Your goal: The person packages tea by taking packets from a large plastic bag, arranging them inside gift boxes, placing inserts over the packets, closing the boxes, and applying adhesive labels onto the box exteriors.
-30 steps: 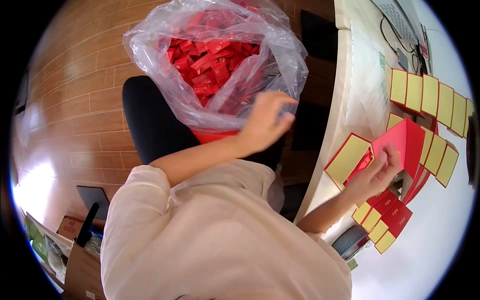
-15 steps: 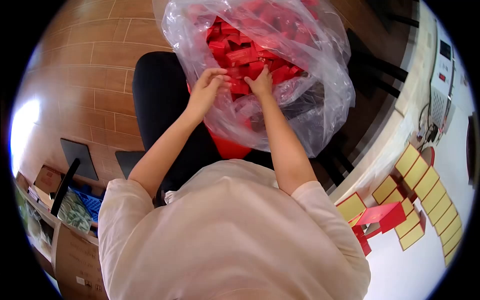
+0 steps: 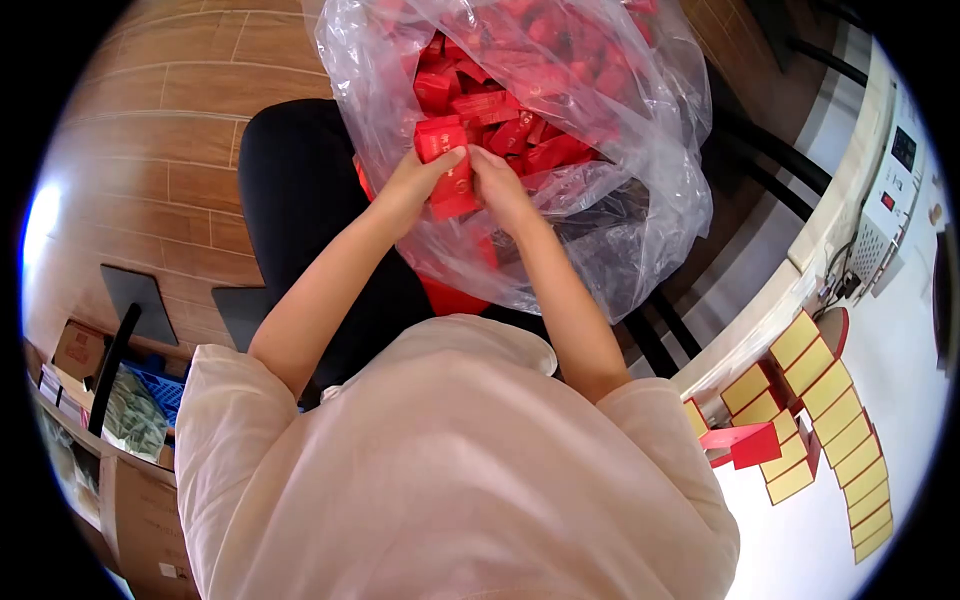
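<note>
A red printed packet [image 3: 447,165] is held upright between my two hands, over the near side of a large clear plastic bag [image 3: 640,235]. My left hand [image 3: 412,188] grips the packet's left edge, thumb across its front. Against its right edge, the fingers of my right hand [image 3: 494,180] are closed. Many more red packets [image 3: 530,135] lie heaped inside the bag, partly veiled by its crumpled film. Below the bag a bit of something red [image 3: 450,296] shows by my lap.
On the white table [image 3: 750,540] at the right stand several yellow-topped red boxes [image 3: 840,425], an open red box [image 3: 745,442] and a white machine [image 3: 885,190] with a red switch. A cardboard box [image 3: 155,520] and a blue crate [image 3: 160,388] are at lower left.
Both hands have drawn together and slightly toward me. A red packet has come up from the heap and is now between them. The view has shifted a little.
</note>
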`<state>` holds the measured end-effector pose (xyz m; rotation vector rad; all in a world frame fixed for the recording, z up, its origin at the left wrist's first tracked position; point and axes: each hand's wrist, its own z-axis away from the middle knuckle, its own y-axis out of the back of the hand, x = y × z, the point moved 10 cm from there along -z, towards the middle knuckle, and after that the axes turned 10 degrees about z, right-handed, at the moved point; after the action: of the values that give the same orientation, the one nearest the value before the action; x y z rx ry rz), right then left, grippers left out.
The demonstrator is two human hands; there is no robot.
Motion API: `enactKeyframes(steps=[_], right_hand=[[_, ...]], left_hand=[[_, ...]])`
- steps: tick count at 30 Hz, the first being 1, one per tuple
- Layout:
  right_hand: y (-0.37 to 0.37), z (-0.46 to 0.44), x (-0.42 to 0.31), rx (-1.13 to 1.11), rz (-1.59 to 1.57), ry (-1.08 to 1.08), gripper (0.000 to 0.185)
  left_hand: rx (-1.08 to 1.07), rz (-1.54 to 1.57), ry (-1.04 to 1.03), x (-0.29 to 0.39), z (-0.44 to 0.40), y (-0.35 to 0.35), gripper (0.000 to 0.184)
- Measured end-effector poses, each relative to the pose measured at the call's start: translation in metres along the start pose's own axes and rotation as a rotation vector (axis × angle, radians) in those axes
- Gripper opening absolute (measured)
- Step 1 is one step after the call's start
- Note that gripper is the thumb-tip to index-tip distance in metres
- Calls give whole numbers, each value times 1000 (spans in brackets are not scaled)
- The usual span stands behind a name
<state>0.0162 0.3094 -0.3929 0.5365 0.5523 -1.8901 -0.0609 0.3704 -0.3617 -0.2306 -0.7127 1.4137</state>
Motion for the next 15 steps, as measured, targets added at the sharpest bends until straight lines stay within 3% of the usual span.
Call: enactKeyframes(steps=[1, 2, 3, 5, 6, 9, 13, 15], right_hand=[[8, -15, 9, 77, 263, 82, 29], [5, -23, 9, 72, 264, 83, 29], [12, -25, -3, 212, 581, 153, 38], [7, -22, -16, 395, 1114, 295, 71], [8, -24, -6, 400, 1111, 295, 71], [-10, -37, 39, 42, 1486, 108, 66], [14, -28, 19, 242, 1199, 96, 77], [30, -1, -27, 471, 923, 411, 77]], left_hand=[[50, 52, 0, -3, -1, 10, 50], [101, 102, 0, -6, -2, 18, 48], [103, 100, -2, -8, -5, 20, 48], [296, 45, -261, 15, -4, 40, 47], [292, 40, -261, 16, -6, 38, 47], [354, 29, -299, 22, -4, 43, 50], [311, -34, -216, 25, -5, 37, 61], [312, -12, -186, 22, -5, 32, 66]])
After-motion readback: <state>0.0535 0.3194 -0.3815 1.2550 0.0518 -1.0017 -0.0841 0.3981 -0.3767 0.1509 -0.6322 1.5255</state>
